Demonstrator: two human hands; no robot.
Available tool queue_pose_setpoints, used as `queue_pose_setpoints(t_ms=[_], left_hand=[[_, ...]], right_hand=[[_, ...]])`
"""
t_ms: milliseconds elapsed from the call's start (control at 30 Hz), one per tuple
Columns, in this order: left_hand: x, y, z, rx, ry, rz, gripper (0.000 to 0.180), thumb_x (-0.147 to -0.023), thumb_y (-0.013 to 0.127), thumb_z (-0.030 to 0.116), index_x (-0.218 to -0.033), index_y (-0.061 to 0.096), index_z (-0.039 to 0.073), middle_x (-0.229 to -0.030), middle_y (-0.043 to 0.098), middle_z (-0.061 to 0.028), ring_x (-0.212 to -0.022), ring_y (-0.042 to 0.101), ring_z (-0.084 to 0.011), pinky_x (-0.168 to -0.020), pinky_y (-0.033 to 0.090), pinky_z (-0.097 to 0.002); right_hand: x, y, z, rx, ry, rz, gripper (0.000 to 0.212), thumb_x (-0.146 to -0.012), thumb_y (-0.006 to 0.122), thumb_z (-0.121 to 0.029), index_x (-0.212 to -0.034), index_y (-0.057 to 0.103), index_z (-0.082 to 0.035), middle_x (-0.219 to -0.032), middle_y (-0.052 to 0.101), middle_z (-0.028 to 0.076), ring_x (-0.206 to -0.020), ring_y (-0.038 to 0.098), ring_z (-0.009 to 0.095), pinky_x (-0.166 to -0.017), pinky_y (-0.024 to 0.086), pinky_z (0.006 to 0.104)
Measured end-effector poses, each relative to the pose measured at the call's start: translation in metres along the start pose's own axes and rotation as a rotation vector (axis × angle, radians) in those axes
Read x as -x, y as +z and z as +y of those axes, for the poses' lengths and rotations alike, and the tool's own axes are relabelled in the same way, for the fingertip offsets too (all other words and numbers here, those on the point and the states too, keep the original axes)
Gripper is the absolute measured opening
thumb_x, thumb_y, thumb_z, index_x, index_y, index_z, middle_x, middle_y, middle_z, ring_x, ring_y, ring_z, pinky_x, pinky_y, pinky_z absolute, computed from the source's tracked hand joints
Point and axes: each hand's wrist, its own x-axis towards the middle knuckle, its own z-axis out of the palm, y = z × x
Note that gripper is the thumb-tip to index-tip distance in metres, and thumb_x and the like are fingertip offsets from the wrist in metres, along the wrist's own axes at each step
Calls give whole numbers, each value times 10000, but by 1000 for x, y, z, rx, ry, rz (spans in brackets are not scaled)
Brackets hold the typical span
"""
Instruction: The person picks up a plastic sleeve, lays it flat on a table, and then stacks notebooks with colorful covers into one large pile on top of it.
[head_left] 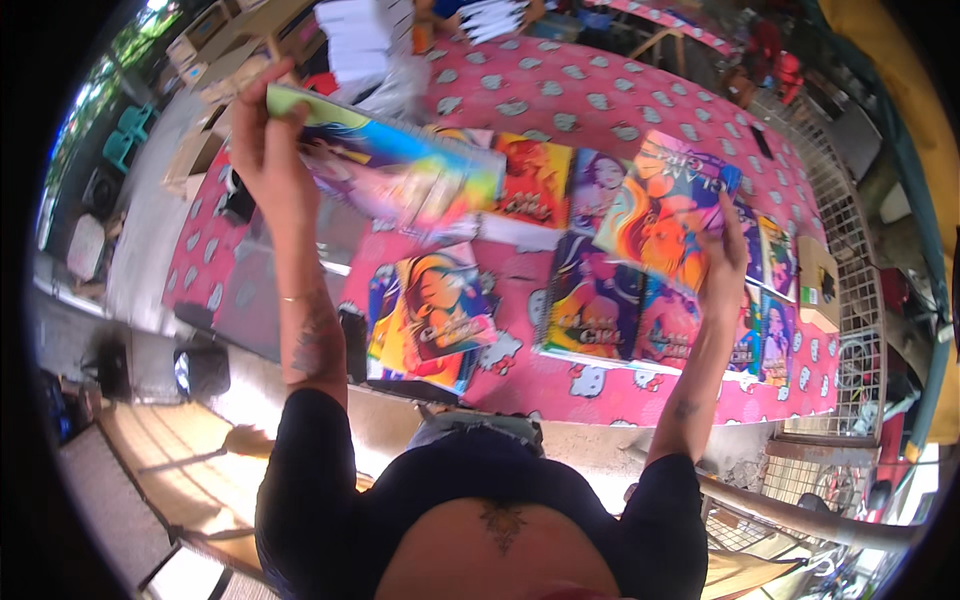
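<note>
My left hand (270, 135) is raised at the upper left, gripping one end of a colourful spiral notebook (400, 170) that is smeared by motion. On the other side my right hand (725, 250) holds another bright notebook (660, 215), tilted above the rows on the table. Beneath it lie several spiral notebooks, among them a dark purple one (595, 305) and a pink-blue one (672, 320). An orange-red notebook (535, 180) and a lilac one (598, 185) rest farther back. A loose, fanned pile of notebooks (440, 300) sits near the front edge, between my arms.
The table has a pink patterned cover (540, 85). White paper stacks (365, 40) stand at the back left, near cardboard boxes (255, 40). A small brown box (818, 285) is at the right end, beside a metal grid (855, 340). A dark phone-like object (762, 141) lies far right.
</note>
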Motion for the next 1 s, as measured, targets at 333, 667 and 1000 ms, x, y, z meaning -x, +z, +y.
queue_pose_setpoints(t_ms=[333, 667, 1000], left_hand=[[212, -73, -146, -454, -72, -698, 486, -856, 667, 346, -1212, 603, 21, -1192, 605, -200, -1122, 567, -337, -948, 437, -437], [271, -135, -175, -216, -849, -803, 703, -767, 742, 357, -1315, 516, -22, -1127, 662, -221, -1033, 648, -298, -887, 483, -385], [262, -135, -168, -414, -737, -789, 569, -801, 674, 329, -1228, 560, -29, -1051, 657, -231, -989, 638, -371, -878, 490, -439]], right_hand=[[206, 167, 219, 748, -146, -176, 647, -889, 676, -182, -1446, 381, -33, -1305, 499, 147, -1157, 504, 227, -966, 411, 336], [230, 201, 223, 22, 443, -394, 650, -898, 675, -327, -1413, 418, -25, -1463, 389, 192, -1337, 381, 271, -1067, 328, 379], [159, 218, 244, 262, 303, -135, 543, -859, 685, -382, -1247, 541, -31, -1126, 634, 174, -1002, 626, 288, -856, 481, 399]])
